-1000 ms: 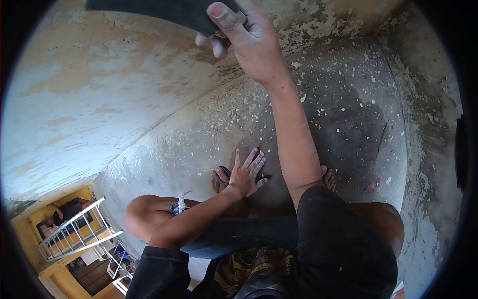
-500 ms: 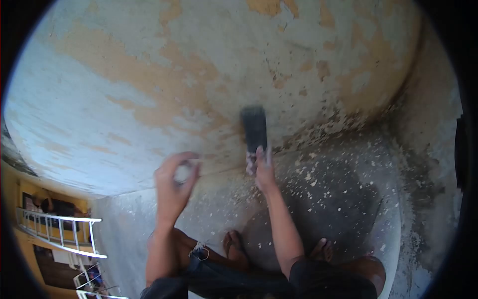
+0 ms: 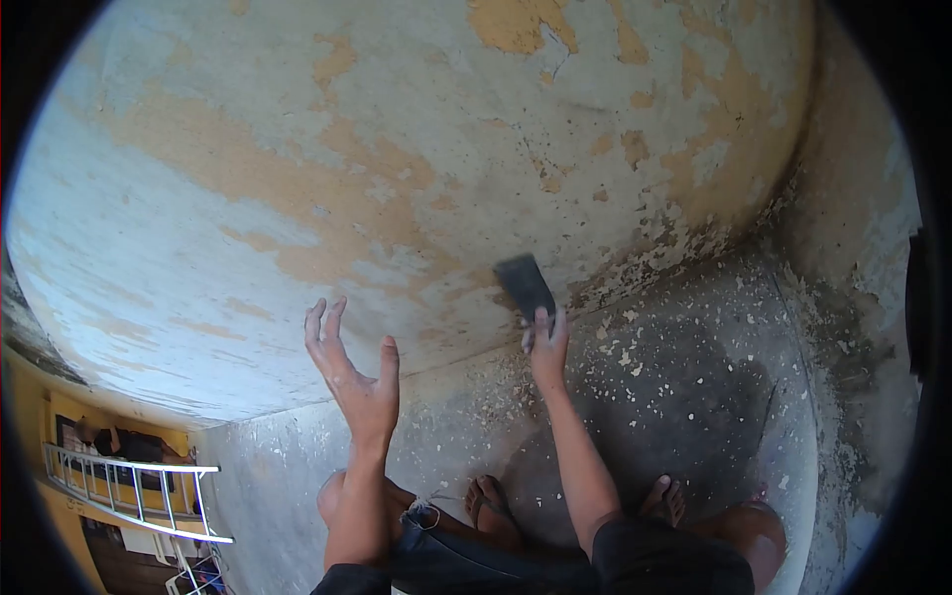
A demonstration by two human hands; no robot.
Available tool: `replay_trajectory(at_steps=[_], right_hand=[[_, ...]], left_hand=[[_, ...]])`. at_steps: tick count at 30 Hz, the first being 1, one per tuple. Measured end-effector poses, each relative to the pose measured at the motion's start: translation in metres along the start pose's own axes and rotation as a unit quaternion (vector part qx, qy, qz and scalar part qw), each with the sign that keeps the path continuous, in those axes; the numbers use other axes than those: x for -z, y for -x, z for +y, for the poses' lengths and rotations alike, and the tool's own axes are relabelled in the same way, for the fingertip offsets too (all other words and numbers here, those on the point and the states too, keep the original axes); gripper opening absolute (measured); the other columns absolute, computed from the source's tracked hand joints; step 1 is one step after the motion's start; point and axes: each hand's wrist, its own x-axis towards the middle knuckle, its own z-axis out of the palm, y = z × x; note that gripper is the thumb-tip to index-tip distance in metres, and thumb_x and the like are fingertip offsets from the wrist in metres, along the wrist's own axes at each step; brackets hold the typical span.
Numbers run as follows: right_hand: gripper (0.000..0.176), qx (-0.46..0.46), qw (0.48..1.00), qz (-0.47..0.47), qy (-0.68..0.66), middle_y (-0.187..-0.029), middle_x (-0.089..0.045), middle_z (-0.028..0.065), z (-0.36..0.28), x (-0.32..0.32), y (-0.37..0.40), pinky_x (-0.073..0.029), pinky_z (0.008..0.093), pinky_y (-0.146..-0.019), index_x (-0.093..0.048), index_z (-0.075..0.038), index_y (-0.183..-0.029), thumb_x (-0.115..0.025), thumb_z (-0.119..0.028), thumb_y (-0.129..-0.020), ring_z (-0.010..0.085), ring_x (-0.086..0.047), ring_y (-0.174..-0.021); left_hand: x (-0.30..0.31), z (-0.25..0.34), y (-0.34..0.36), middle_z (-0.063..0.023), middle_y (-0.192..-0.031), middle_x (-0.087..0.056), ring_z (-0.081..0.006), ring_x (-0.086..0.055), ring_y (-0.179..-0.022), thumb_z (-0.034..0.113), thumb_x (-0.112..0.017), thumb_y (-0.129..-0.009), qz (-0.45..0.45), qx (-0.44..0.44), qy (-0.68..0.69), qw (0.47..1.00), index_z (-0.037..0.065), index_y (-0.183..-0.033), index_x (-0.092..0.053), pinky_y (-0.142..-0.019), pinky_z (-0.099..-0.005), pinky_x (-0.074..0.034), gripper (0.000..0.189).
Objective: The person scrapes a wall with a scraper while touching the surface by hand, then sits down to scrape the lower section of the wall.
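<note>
My right hand (image 3: pixel 548 349) grips the lower end of a dark grey, flat rectangular piece (image 3: pixel 525 285) that looks like sandpaper. Its thumb lies on the near face, and the other fingers are mostly hidden behind. The piece tilts up to the left, overlapping the lower part of the wall (image 3: pixel 327 119) in this view. Old paint on that wall is flaking, with pale and orange-tan patches. To the left, my left hand (image 3: pixel 359 377) is raised with nothing in it, thumb and fingers spread, in front of the wall's lower edge.
Paint flakes (image 3: pixel 700 381) lie scattered over the grey concrete floor (image 3: pixel 635 426), around my sandalled feet. A second stained wall (image 3: pixel 858 228) meets the first at the right. At the lower left are a metal ladder (image 3: pixel 139 496) and a person (image 3: pixel 124 441) farther back.
My left hand has gone from curled fingers to spread ones. My right hand has come slightly down and right, and the dark piece has tipped from near upright to leaning left.
</note>
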Motion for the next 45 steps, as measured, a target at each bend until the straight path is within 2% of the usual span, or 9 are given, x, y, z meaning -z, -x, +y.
replay_trajectory(at_steps=[6, 13, 16, 18, 23, 31, 36, 42, 45], right_hand=[[0.044, 0.005, 0.998, -0.047, -0.038, -0.074, -0.057, 0.0025, -0.037, -0.036, -0.005, -0.039, 0.0232, -0.046, -0.05, -0.003, -0.119, -0.056, -0.042, -0.101, 0.0071, -0.049, -0.052], [0.037, -0.037, 0.999, 0.009, 0.007, -0.071, -0.055, 0.0004, 0.014, -0.017, 0.007, -0.042, 0.0235, -0.05, -0.054, -0.003, -0.114, -0.057, -0.038, -0.102, 0.0068, -0.052, -0.057], [0.038, -0.071, 0.997, -0.011, -0.006, -0.07, -0.053, -0.0006, -0.005, -0.025, 0.015, -0.043, 0.0236, -0.051, -0.054, -0.001, -0.113, -0.059, -0.037, -0.101, 0.0071, -0.053, -0.057], [0.04, 0.007, 0.998, -0.062, -0.011, -0.07, -0.053, -0.0005, -0.038, -0.049, 0.001, -0.043, 0.0242, -0.051, -0.055, -0.001, -0.113, -0.061, -0.038, -0.099, 0.0072, -0.053, -0.057], [0.041, -0.018, 1.0, 0.007, -0.024, -0.071, -0.052, -0.0004, 0.029, -0.034, 0.014, -0.044, 0.0251, -0.051, -0.055, 0.0, -0.114, -0.062, -0.037, -0.099, 0.0068, -0.051, -0.056], [0.042, 0.007, 0.996, -0.016, -0.091, -0.074, -0.049, -0.0014, -0.026, -0.068, 0.004, -0.038, 0.0232, -0.048, -0.054, 0.0, -0.122, -0.063, -0.035, -0.099, 0.0057, -0.046, -0.056], [0.041, -0.009, 0.999, 0.037, 0.018, -0.079, -0.053, 0.0005, 0.022, -0.031, 0.004, -0.038, 0.025, -0.05, -0.055, 0.001, -0.123, -0.062, -0.032, -0.1, 0.0049, -0.045, -0.059], [0.045, -0.02, 0.998, -0.029, 0.047, -0.086, -0.06, 0.0068, -0.045, -0.044, 0.002, -0.047, 0.0313, -0.072, -0.056, 0.004, -0.119, -0.064, -0.036, -0.098, 0.0148, -0.055, -0.078], [0.045, 0.01, 0.997, 0.067, 0.036, -0.085, -0.062, 0.0083, 0.02, -0.028, 0.001, -0.049, 0.0329, -0.072, -0.057, 0.003, -0.117, -0.065, -0.037, -0.097, 0.017, -0.057, -0.078]], left_hand=[[-0.016, 0.004, -0.003, -0.0222, -0.16, -0.021, -0.0441, -0.01, -0.15, 0.016, -0.071, -0.081, 0.006, -0.078, -0.057, 0.995, 0.007, -0.152, -0.034, -0.119, -0.0565, -0.012, 0.08], [-0.006, 0.026, -0.047, -0.023, -0.161, -0.018, -0.0454, -0.007, -0.15, 0.021, -0.069, -0.084, 0.054, -0.151, -0.045, 0.986, 0.007, -0.153, -0.031, -0.118, -0.0585, -0.012, 0.08], [-0.003, 0.018, -0.02, -0.0224, -0.162, -0.018, -0.0452, -0.007, -0.15, 0.024, -0.067, -0.085, 0.022, -0.108, -0.039, 0.993, 0.006, -0.154, -0.03, -0.118, -0.0586, -0.012, 0.08], [-0.002, 0.014, -0.023, -0.0221, -0.162, -0.017, -0.0448, -0.008, -0.151, 0.024, -0.066, -0.085, 0.016, -0.129, -0.071, 0.989, 0.006, -0.154, -0.028, -0.118, -0.0586, -0.011, 0.081], [0.001, 0.012, -0.038, -0.0218, -0.163, -0.015, -0.0446, -0.007, -0.151, 0.022, -0.065, -0.086, 0.041, -0.08, -0.042, 0.995, 0.007, -0.156, -0.026, -0.119, -0.057, -0.011, 0.082], [-0.011, -0.008, -0.036, -0.0216, -0.165, -0.004, -0.0447, -0.002, -0.151, 0.024, -0.066, -0.087, 0.029, -0.072, -0.061, 0.995, 0.011, -0.158, -0.021, -0.119, -0.0574, -0.009, 0.085], [-0.013, 0.001, -0.042, -0.0221, -0.165, 0.0, -0.0478, 0.005, -0.15, 0.026, -0.066, -0.088, 0.024, -0.042, -0.105, 0.993, 0.013, -0.159, -0.019, -0.118, -0.0611, -0.006, 0.087], [-0.027, 0.001, -0.036, -0.022, -0.165, 0.003, -0.0483, 0.006, -0.149, 0.03, -0.066, -0.088, -0.008, -0.041, -0.116, 0.992, 0.014, -0.159, -0.018, -0.117, -0.0616, -0.003, 0.087], [-0.03, 0.007, -0.042, -0.0219, -0.165, 0.003, -0.0485, 0.007, -0.149, 0.033, -0.066, -0.089, 0.009, -0.013, -0.142, 0.99, 0.015, -0.159, -0.018, -0.117, -0.0626, -0.002, 0.087]])
